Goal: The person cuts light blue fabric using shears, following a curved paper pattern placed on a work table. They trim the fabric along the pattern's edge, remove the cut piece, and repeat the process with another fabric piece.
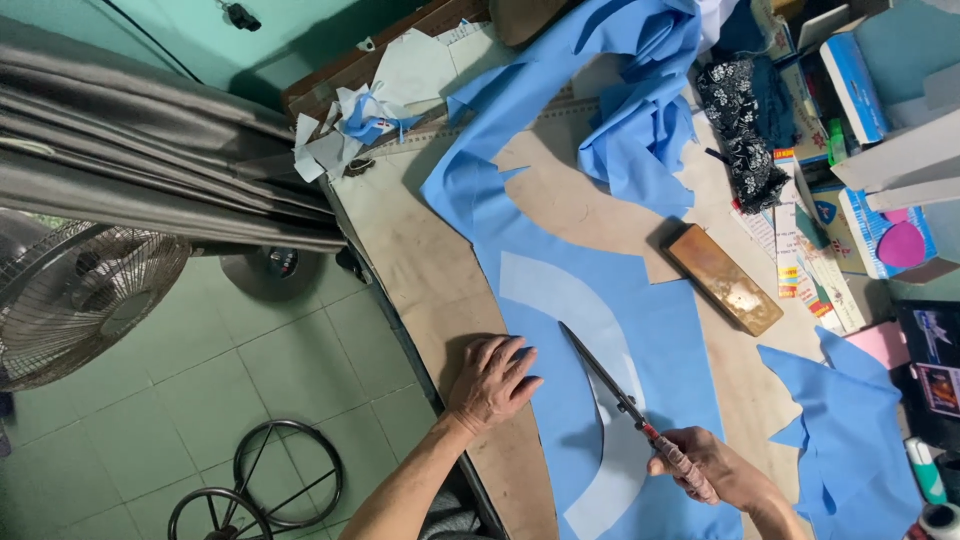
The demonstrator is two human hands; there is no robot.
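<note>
Your left hand [492, 382] lay flat, fingers spread, pressing the blue cloth [590, 330] at the table [420, 260] edge, gripping nothing. Your right hand [705, 468] was closed round the scissors' [612, 382] handles, blades pointing away along the pale curved pattern [575, 300] on the cloth.

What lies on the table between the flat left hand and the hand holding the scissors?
In the head view, blue fabric with a pale curved pattern piece lies between the left hand and right hand; the scissors blades cross it.
</note>
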